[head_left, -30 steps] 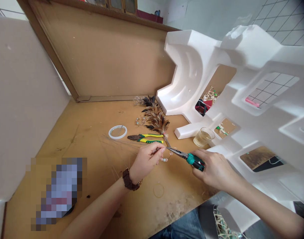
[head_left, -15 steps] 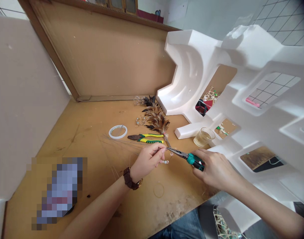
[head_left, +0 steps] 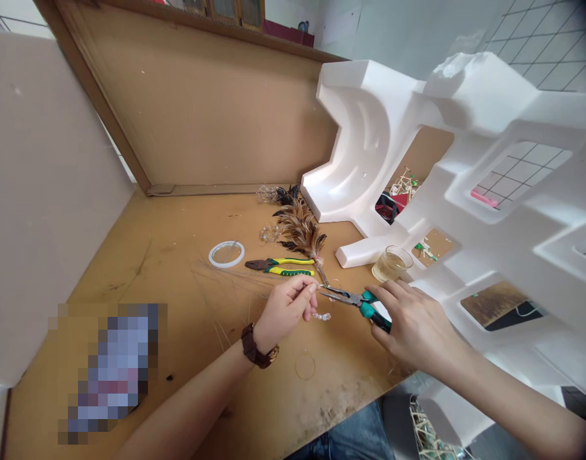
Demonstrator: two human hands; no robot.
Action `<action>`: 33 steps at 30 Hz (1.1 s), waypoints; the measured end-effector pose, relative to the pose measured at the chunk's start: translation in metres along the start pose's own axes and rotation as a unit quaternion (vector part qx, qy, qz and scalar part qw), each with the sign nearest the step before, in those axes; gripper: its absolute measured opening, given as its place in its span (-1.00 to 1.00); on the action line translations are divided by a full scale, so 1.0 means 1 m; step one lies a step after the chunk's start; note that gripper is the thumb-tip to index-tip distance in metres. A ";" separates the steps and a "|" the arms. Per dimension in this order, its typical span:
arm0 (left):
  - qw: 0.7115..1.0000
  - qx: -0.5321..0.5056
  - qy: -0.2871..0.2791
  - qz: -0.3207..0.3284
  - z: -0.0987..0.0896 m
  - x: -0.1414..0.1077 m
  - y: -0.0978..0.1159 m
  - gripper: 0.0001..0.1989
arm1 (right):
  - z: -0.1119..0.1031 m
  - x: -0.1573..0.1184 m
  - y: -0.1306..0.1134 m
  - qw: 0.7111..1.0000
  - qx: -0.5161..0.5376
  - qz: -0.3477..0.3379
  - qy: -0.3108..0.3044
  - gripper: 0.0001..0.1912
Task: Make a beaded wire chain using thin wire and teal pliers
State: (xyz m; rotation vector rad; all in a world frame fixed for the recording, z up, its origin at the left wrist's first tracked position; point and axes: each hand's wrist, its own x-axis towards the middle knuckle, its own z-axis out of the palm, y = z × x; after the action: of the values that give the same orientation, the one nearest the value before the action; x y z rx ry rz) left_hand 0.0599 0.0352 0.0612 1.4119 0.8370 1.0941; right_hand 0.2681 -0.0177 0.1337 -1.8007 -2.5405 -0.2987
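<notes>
My left hand (head_left: 289, 308), with a dark watch (head_left: 258, 345) at the wrist, pinches a thin wire too fine to follow clearly. Clear and pinkish beads (head_left: 323, 316) hang just below its fingers. In my right hand (head_left: 415, 322) are needle-nose pliers (head_left: 353, 299) with teal and black handles. Their slim jaws are parted and reach to my left fingertips. Behind the hands lie yellow-green combination pliers (head_left: 280, 266) and a brown feather duster (head_left: 300, 223). Long thin wires spread across the table left of my left hand.
A white tape roll (head_left: 226, 254) lies left of the combination pliers. The glass of pale liquid (head_left: 392, 263) stands by a large white foam block (head_left: 360, 128) on the right. A rubber band (head_left: 305, 367) lies near the table's front edge. Cardboard (head_left: 216, 108) walls the back.
The jaws of the needle-nose pliers have opened and their handles have spread in my right hand. My left hand keeps its place, and the beads have swung slightly down and right.
</notes>
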 end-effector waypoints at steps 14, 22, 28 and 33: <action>1.000 0.023 0.004 0.013 0.003 -0.004 0.003 -0.83 | 0.001 -0.003 -0.005 0.999 -0.025 0.024 0.013 -0.67; 1.000 0.003 0.016 0.018 0.006 -0.006 -0.003 -0.82 | -0.001 -0.006 -0.005 0.999 0.028 0.044 -0.012 -0.66; 1.000 0.007 0.014 0.020 0.008 -0.008 -0.004 -0.82 | 0.000 -0.006 -0.004 0.996 0.067 0.049 -0.035 -0.69; 1.000 0.006 0.008 0.004 0.008 -0.008 -0.002 -0.79 | 0.005 -0.008 -0.003 0.997 0.048 0.050 -0.015 -0.68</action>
State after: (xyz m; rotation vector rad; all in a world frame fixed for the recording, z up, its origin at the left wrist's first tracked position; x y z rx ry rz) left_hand 0.0655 0.0256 0.0586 1.4190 0.8506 1.1091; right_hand 0.2684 -0.0257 0.1270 -1.9015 -2.4285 -0.1452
